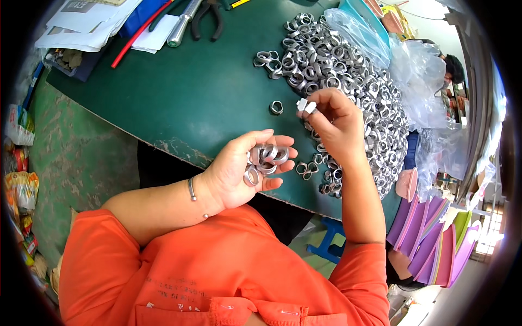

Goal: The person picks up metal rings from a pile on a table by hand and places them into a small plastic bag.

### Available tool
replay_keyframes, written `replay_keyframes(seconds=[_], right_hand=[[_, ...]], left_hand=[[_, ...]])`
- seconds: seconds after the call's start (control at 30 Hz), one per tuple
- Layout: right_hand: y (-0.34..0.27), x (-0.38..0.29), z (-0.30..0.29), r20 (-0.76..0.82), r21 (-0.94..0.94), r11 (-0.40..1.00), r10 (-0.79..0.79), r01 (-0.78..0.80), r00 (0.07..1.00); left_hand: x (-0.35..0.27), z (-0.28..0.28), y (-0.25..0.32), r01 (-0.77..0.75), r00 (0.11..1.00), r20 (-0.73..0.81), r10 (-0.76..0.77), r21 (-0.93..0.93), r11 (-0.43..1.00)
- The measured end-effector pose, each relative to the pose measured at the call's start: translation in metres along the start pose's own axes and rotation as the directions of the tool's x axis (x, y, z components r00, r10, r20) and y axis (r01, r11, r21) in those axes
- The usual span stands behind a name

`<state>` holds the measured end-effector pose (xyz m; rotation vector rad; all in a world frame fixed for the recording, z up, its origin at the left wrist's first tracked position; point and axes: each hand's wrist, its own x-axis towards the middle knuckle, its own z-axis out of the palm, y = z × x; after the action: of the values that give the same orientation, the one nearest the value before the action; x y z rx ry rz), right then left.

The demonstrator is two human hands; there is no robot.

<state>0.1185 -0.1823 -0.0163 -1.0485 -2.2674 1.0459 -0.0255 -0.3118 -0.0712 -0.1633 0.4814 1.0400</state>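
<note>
My left hand [240, 167] is palm up near the front edge of the green table, with several silver-coloured metal rings [267, 157] resting in the palm and on the fingers. To its upper right, my right hand [336, 118] pinches small metal rings [306, 106] with flat bright faces between thumb and fingertips. Beneath and beyond the right hand spreads a large pile of metal rings [383, 110]. One loose ring [276, 107] lies by itself on the table, left of the right fingertips. A few more rings [306, 170] lie near the pile's front edge.
Pliers [208, 20], a metal ring-sizing mandrel [183, 24], a red rod [140, 34] and papers [87, 24] lie at the back left. Clear plastic bags [422, 81] and a turquoise tray [369, 22] adjoin the pile. Stacked purple baskets [428, 240] stand at the right. Another person [453, 69] is beyond the bags.
</note>
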Motion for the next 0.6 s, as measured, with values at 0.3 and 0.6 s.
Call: replay_keyframes(seconds=[0.3, 0.6], right_hand=[[-0.025, 0.017, 0.007, 0.330, -0.121, 0.859, -0.438, 0.498, 0.836], [0.009, 0.041, 0.065, 0.112, -0.765, 0.536, -0.435, 0.356, 0.894]], left_hand=[[0.003, -0.008, -0.001, -0.003, 0.996, 0.087, 0.019, -0.181, 0.984], [-0.020, -0.022, 0.007, 0.058, 0.986, 0.165, -0.028, -0.181, 0.982]])
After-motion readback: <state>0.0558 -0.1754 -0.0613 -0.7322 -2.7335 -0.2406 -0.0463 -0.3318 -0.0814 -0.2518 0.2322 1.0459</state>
